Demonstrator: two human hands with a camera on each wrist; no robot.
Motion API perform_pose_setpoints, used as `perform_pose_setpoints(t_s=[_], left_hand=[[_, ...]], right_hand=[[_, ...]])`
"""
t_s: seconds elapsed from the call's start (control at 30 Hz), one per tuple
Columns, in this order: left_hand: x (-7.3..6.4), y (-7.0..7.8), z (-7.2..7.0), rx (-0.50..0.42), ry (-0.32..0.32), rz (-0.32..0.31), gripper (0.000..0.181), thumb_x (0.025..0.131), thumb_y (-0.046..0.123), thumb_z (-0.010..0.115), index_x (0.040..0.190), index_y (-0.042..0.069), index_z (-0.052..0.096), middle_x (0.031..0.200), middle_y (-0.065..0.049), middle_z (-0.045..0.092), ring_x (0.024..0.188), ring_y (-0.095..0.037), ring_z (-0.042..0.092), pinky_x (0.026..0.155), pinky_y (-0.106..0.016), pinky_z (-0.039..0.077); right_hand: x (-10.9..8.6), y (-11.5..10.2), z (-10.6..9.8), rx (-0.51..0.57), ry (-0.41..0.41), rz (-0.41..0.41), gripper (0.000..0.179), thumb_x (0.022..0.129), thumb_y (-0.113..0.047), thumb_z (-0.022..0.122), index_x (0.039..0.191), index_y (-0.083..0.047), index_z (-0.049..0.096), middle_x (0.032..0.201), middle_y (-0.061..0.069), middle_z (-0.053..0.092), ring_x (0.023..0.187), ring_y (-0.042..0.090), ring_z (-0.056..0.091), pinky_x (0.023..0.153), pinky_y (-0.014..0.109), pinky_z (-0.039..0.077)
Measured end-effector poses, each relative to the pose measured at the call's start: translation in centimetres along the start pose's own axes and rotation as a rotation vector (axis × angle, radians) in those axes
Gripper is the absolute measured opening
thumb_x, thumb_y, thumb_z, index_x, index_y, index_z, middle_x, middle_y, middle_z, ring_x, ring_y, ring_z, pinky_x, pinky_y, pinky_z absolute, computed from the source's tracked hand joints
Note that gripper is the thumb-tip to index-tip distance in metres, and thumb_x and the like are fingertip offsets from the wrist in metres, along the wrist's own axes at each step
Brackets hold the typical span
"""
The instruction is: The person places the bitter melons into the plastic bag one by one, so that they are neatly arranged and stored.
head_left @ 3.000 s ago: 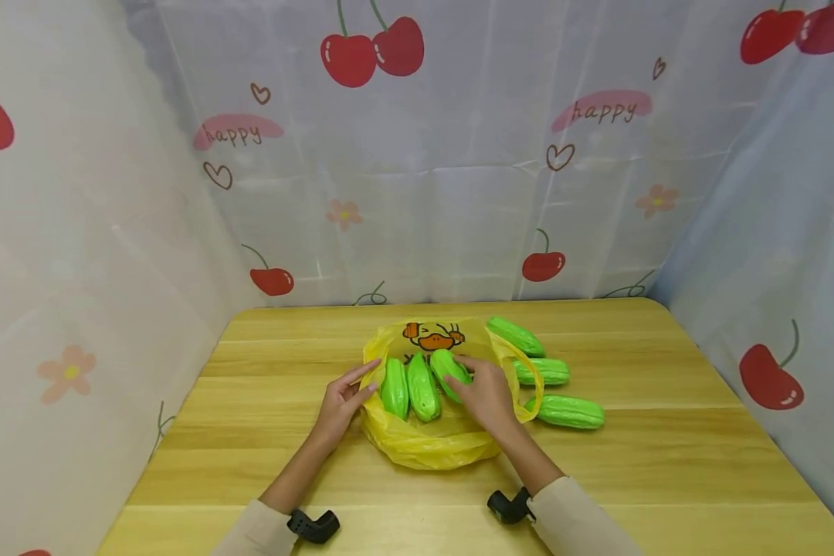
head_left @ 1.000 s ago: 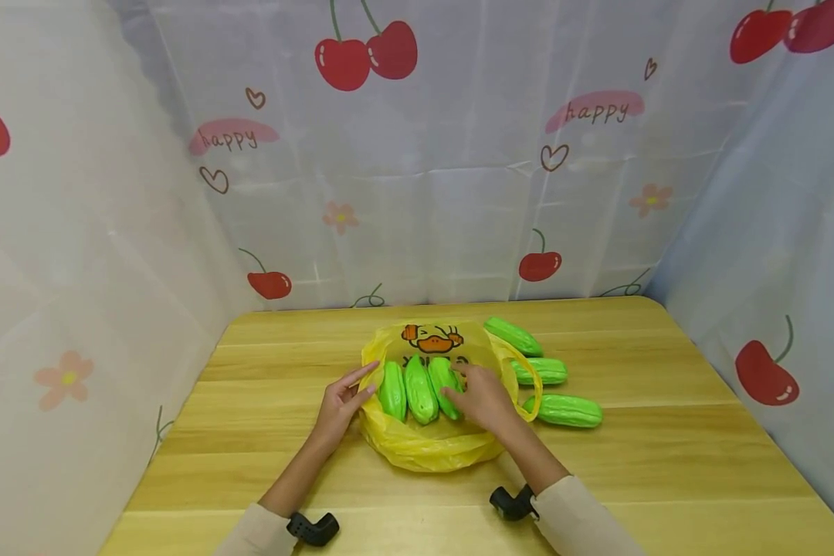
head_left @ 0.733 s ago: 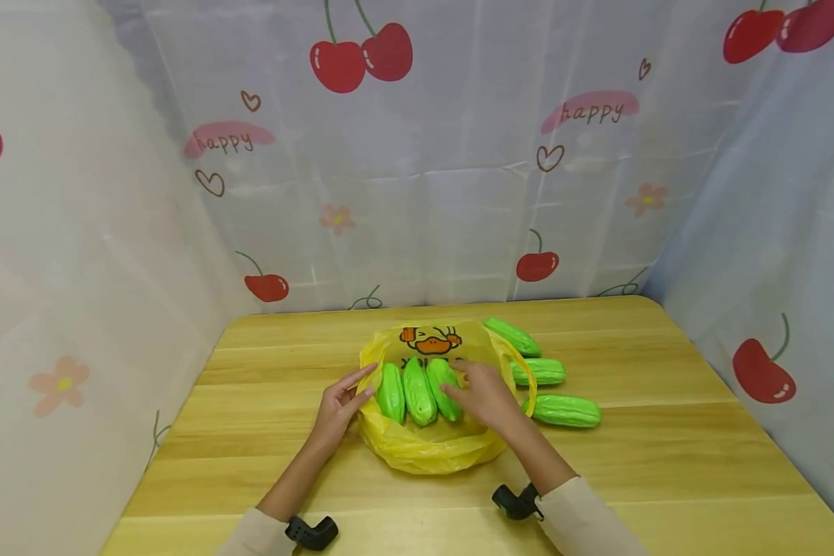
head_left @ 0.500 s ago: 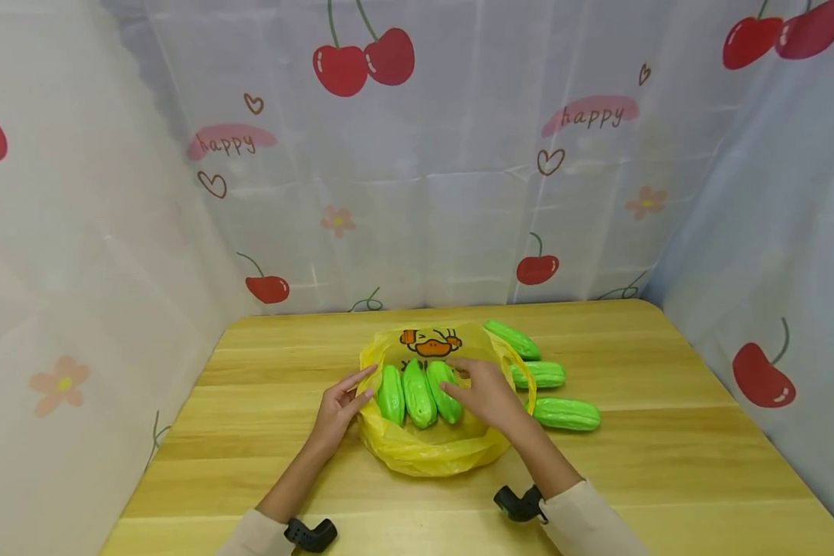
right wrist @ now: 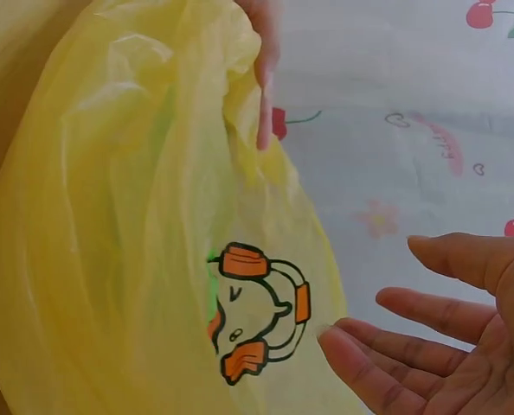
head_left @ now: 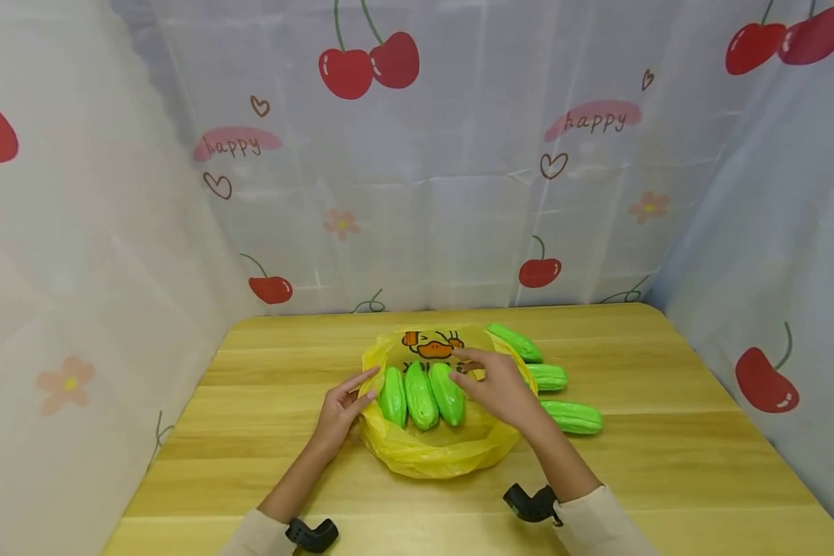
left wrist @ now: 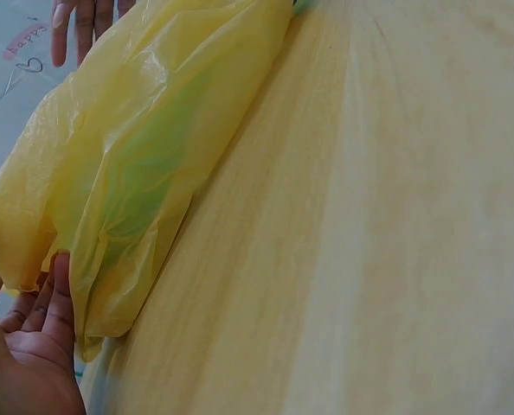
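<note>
Head view: yellow bag (head_left: pixel 436 462) sits on the wood-grain counter (head_left: pixel 285 363), mouth open upward. Inside, side by side, lie left gourd (head_left: pixel 392 398), centre gourd (head_left: pixel 421 398) and right gourd (head_left: pixel 447 395), all green. Their long axes run roughly front to back; the right gourd's far end leans slightly left.

Right hand (head_left: pixel 496 388): above the bag's right part, thumb and fingers apart, nothing between them; right wrist view agrees. Thumb tip overlaps the edge of the right gourd as seen from above; contact cannot be told.

Left hand (head_left: pixel 336 415): at the bag's left rim, thumb and fingers on the plastic, which looks pinched between them (partly hidden in left wrist view).

Key relation: three more gourds lie outside, beyond the bag's right side, so on the right hand's outer side. Far loose gourd (head_left: pixel 516 343) slants, its far end to the left. Middle loose gourd (head_left: pixel 548 378) and near loose gourd (head_left: pixel 573 418) lie nearly crosswise, left ends hidden behind bag or arm.

Judgement: right hand is clearly the nearer to all three; left hand has the whole bag between. Any reach for the near one would go sideways to the right, with fingers best closing across its axis, front and back.
</note>
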State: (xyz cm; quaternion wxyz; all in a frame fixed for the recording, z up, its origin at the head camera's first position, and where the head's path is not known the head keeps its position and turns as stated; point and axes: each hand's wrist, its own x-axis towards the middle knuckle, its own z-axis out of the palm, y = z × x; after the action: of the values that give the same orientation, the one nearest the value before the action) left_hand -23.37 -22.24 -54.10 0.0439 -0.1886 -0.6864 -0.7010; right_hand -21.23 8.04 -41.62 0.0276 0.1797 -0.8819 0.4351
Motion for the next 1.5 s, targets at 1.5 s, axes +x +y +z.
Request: perform_pose_setpoints(t_s=[1.5], left_hand=[[0.1, -0.1, 0.2, -0.002, -0.008, 0.041, 0.045, 0.100, 0.006, 0.062, 0.143, -0.005, 0.054, 0.149, -0.023, 0.050, 0.143, -0.039, 0.038, 0.107, -0.022, 0.043]], right_hand=[[-7.1, 5.0, -9.4, -0.042, 0.140, -0.055, 0.035, 0.096, -0.024, 0.073, 0.129, -0.013, 0.070, 0.123, 0.009, 0.071, 0.100, 0.028, 0.072, 0.079, 0.028, 0.059]])
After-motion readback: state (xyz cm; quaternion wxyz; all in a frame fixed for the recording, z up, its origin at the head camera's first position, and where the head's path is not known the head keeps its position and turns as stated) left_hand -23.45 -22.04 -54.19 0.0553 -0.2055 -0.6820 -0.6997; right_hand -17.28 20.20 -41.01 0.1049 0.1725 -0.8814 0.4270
